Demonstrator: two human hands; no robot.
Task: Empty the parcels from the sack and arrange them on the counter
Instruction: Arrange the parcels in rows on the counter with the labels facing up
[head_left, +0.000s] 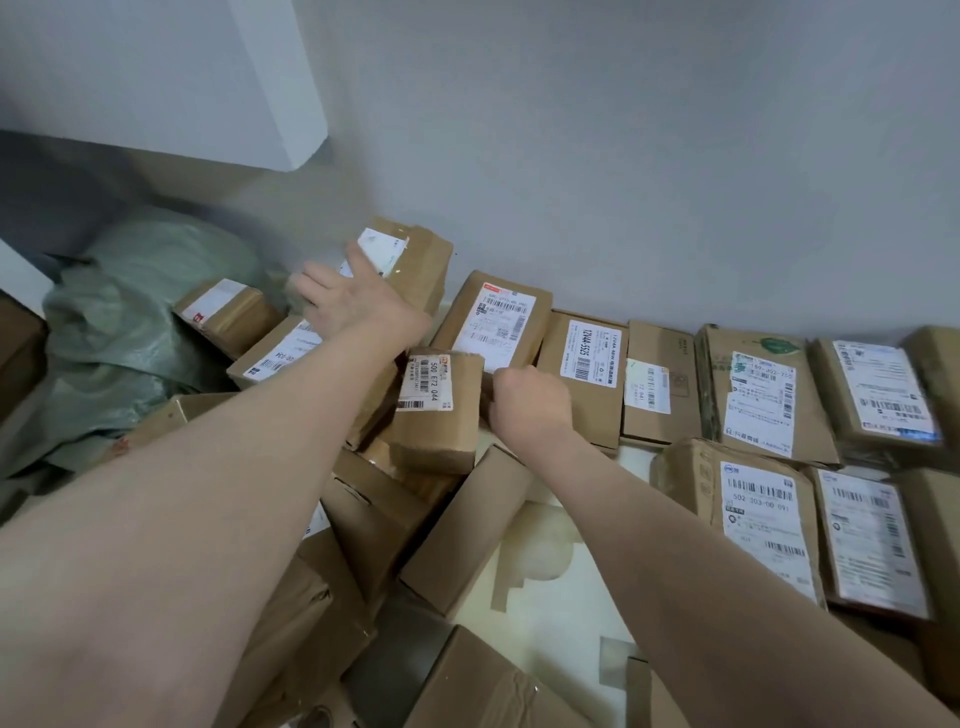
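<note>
Against the grey wall (623, 156) at the back of the counter (524, 613), the left hand (358, 304) was stretched far forward on a nearly straight bare arm. Its palm faced down and its fingers (306, 286) were spread and straight, released rather than gripping. The thumb pointed up across the white label of a tall parcel (415, 265) that stood tilted by the wall. The hand was blurred, and whether it pressed on that parcel or only hovered before it could not be told.

The right hand (530, 400) reached in from the lower right on a bent arm, knuckles up and fingers curled under. It sat just beside the right edge of a small parcel (441, 415) that lay on top of the heap, and in front of a flat parcel (498, 322) leaning at the wall. Whether the curled fingers grasped either one could not be told.

The green sack (130, 322) lay crumpled at the far left with a taped parcel (223, 312) at its mouth. Between the sack and the hands, a heap of cartons (374, 519) lay tumbled at all angles, some overlapping. To the right, labelled parcels lay flat on the counter in two rows: a back row (753, 395) edge to edge along the wall and a front row (763, 519) just before it. A bare patch of pale counter showed under the right forearm.
</note>
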